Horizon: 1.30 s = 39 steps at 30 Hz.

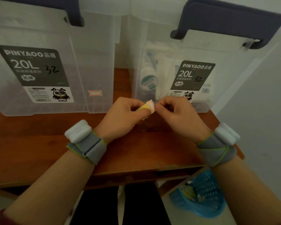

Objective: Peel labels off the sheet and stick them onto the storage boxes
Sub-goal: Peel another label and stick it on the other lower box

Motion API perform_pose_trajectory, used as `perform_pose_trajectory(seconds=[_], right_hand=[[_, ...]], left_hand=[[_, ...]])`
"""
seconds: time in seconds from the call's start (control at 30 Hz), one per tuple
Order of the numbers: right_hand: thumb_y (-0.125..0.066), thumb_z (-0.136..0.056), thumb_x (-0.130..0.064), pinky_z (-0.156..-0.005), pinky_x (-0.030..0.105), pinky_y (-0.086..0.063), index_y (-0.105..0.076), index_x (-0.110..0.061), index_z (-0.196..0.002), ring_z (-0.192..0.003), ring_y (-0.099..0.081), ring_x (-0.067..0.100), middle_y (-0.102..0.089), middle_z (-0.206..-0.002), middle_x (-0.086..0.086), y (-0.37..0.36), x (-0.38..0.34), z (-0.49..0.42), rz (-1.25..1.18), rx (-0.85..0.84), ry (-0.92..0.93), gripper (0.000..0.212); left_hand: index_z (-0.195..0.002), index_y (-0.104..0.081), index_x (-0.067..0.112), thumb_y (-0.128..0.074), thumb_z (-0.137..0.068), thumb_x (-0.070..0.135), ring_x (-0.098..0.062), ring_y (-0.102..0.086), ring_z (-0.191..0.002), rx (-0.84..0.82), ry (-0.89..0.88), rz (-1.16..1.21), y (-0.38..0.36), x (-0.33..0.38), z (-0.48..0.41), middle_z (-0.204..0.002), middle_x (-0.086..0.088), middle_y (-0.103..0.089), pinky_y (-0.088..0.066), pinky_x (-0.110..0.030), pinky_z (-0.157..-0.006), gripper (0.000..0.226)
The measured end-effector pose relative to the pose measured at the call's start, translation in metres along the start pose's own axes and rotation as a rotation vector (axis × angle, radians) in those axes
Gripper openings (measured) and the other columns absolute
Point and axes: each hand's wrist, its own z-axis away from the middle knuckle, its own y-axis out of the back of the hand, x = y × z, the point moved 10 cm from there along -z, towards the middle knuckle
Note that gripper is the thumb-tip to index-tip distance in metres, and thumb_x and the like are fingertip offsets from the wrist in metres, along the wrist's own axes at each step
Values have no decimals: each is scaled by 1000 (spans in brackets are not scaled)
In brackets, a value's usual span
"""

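Note:
Two clear storage boxes with dark handles stand on the wooden table: the left box (pixel 91 51) and the right box (pixel 165 46). A small white label with a red border (pixel 95 93) is stuck low on the left box's front. My left hand (pixel 123 116) pinches a small yellow backing sheet (pixel 143 108) that carries a red-bordered label (pixel 151 105). My right hand (pixel 177 114) pinches the right edge of that label with thumb and forefinger. Both hands meet just in front of the gap between the boxes.
The table's (pixel 39 143) front edge runs below my wrists. A blue plastic basket (pixel 201 195) sits on the floor at the lower right. A pale wall (pixel 266 95) rises to the right. Both wrists wear grey bands with white blocks.

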Motion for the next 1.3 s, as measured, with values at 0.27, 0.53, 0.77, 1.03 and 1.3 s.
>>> perform_pose_trajectory(seconds=[0.27,0.53,0.77,1.03,1.3], right_hand=[[-67,-81,-14,-56,27,-46,-66,-8,-77,-58,-56,16,-65,-68,6,10,-9,3,-19,118,62,7],[-60,-79,-14,-62,16,-37,-67,-8,-77,-62,-49,8,-63,-73,4,0,-31,6,303,66,249,9],[-56,-81,-16,-63,25,-37,-68,-9,-79,-66,-54,17,-62,-76,6,-8,-34,5,405,2,278,14],[-54,-81,-18,-64,23,-30,-66,-10,-77,-66,-51,16,-58,-73,3,-10,-34,4,423,-16,277,15],[-58,-83,-11,-59,15,-27,-66,-10,-78,-65,-49,10,-54,-72,-4,-9,-28,3,354,-47,269,9]], left_hand=[[-87,-73,12,-63,-88,22,-2,-56,-56,10,4,-7,2,-1,0,-66,-1,-65,-45,-18,-57,14],[-84,-73,8,-62,-88,26,-22,-56,-57,37,-30,-71,4,4,1,-73,-19,-69,-47,-36,-56,21],[-84,-73,14,-61,-89,18,5,-61,-53,32,-64,-64,2,7,2,-54,15,-64,-41,-7,-51,13],[-81,-71,21,-61,-90,23,0,-54,-48,22,-67,-121,1,7,2,-59,7,-64,-41,-13,-48,14],[-81,-71,22,-61,-89,26,-9,-51,-49,17,-67,-175,0,5,1,-67,-10,-69,-44,-30,-48,14]])
